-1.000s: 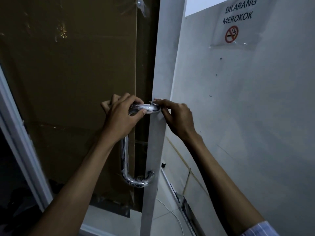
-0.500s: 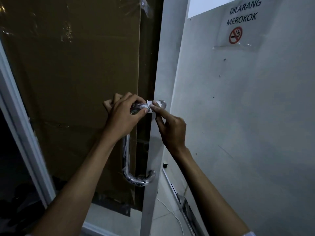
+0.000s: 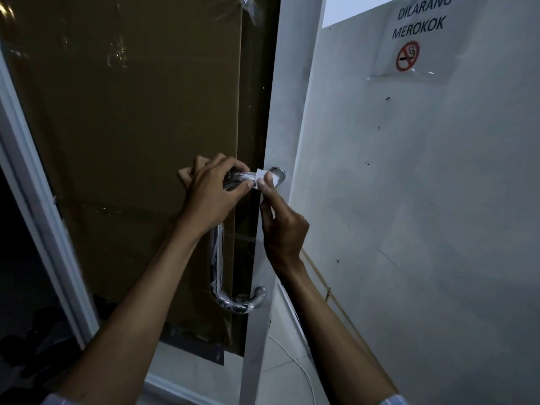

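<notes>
Head view: film tab (image 3: 262,177) is pinched by the right hand (image 3: 285,229) at the door handle (image 3: 217,258) top end.
Grip: left hand (image 3: 213,197) is curled round the door handle's upper bend.
Handling: film tab is judged light, thin and easily torn; the loose white edge is best taken.

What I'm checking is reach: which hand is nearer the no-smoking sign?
Right. The right hand pinches white film below-left of the no-smoking sign; the left hand grips the door handle farther left.
</notes>
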Action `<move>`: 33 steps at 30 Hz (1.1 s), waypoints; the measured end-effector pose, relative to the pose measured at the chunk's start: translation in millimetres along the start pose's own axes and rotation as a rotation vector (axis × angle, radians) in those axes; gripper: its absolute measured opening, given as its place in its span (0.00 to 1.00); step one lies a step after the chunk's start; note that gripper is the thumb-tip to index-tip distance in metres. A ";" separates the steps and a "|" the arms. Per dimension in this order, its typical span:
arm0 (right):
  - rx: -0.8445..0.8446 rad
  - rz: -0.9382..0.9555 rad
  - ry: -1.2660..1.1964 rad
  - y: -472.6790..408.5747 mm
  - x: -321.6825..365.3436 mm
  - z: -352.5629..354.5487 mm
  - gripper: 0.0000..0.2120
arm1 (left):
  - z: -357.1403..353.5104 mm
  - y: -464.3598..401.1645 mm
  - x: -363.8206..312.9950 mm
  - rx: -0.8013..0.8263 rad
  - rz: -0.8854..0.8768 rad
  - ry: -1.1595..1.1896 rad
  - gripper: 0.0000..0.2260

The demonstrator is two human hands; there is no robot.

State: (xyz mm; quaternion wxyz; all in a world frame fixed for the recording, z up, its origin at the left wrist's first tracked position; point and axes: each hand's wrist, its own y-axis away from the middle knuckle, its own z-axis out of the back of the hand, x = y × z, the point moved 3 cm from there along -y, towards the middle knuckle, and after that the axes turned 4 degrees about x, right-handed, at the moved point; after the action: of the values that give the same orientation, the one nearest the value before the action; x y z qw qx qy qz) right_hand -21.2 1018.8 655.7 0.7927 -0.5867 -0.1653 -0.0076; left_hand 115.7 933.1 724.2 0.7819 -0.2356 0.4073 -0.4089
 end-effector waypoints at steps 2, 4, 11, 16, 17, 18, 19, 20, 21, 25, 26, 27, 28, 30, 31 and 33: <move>-0.024 -0.042 -0.011 -3.2 -6.6 3.5 0.18 | 0.2 0.7 1.4 0.004 0.021 -0.025 0.14; -0.073 -0.153 -0.017 -8.8 -13.2 6.9 0.19 | 0.0 0.3 1.3 0.009 0.034 -0.030 0.15; 0.009 -0.088 -0.019 -24.1 -22.4 14.0 0.18 | -0.4 0.0 -2.0 -0.027 0.029 -0.103 0.09; 0.012 -0.123 -0.008 -26.4 -31.4 16.1 0.18 | -1.3 -0.2 -2.3 -0.045 0.034 -0.127 0.09; 0.029 -0.078 -0.008 -22.9 -30.7 17.4 0.19 | -1.8 -0.1 -2.3 -0.044 0.035 -0.124 0.09; 0.044 -0.038 -0.003 -18.9 -30.9 18.0 0.19 | -1.9 0.1 -2.4 -0.045 0.035 -0.120 0.09; 0.054 -0.019 0.002 -16.4 -32.1 17.9 0.19 | -1.7 0.5 -2.7 -0.044 0.034 -0.116 0.09; 0.054 -0.033 0.001 -16.2 -35.1 17.7 0.18 | -1.6 0.7 -3.9 -0.041 0.036 -0.115 0.09; 0.043 -0.071 -0.006 -18.8 -38.0 17.2 0.18 | -1.3 0.3 -4.2 -0.040 0.039 -0.114 0.10; 0.034 -0.067 -0.026 -22.7 -33.3 13.5 0.20 | -0.5 -0.3 -0.3 -0.002 0.040 -0.074 0.12; 0.051 -0.010 -0.027 -21.3 -29.5 13.1 0.20 | -0.4 -0.7 0.1 0.010 0.036 -0.049 0.13; 0.063 0.032 -0.019 -20.3 -27.4 13.5 0.20 | -0.9 -0.9 1.1 0.021 0.040 -0.028 0.14; 0.066 0.040 -0.011 -21.4 -28.4 14.5 0.20 | -1.8 -1.3 1.1 0.027 0.042 -0.022 0.14; 0.060 -0.047 -0.007 -29.0 -35.1 16.4 0.19 | -2.5 -2.3 0.5 0.025 0.043 -0.016 0.15; 0.062 -0.101 -0.005 -34.0 -38.1 17.2 0.19 | -2.8 -3.0 0.9 0.021 0.040 0.008 0.15; 0.088 -0.123 -0.002 -41.7 -40.8 18.7 0.18 | -2.8 -3.4 1.3 0.026 0.033 0.057 0.15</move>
State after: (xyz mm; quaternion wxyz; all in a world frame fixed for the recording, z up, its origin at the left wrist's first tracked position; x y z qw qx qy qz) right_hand -73.1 1015.8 688.0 0.8156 -0.5400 -0.2021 -0.0484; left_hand 112.3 930.0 724.5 0.7797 -0.2069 0.4278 -0.4077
